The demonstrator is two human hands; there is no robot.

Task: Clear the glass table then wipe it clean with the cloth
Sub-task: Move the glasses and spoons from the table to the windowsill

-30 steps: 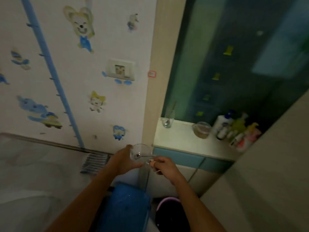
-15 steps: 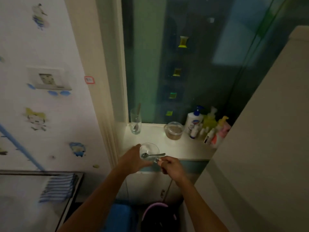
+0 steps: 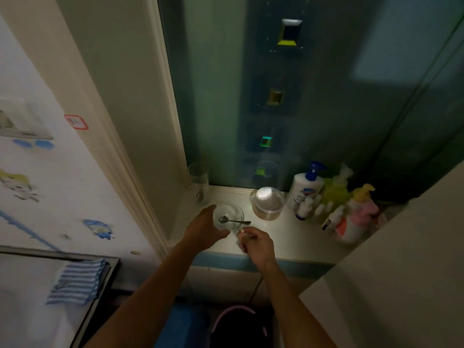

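Note:
My left hand (image 3: 204,228) grips a clear glass bowl (image 3: 229,215) just above the window ledge (image 3: 288,237). A metal spoon (image 3: 233,221) lies in the bowl, its handle sticking out over the rim to the right. My right hand (image 3: 256,243), right beside the bowl, is curled round a small clear object I cannot make out. The glass table (image 3: 30,310) shows at the lower left, and a blue-and-white striped cloth (image 3: 76,281) lies folded on its right corner.
On the ledge stand a tall drinking glass (image 3: 199,183), a lidded clear container (image 3: 267,203) and several pump bottles (image 3: 334,197). Below are a blue bin (image 3: 183,327) and a dark bucket (image 3: 241,327). A pale panel (image 3: 401,272) rises on the right.
The view swung right from the sticker wall to the window ledge. Both hands carried the bowl with the spoon forward and down over the ledge.

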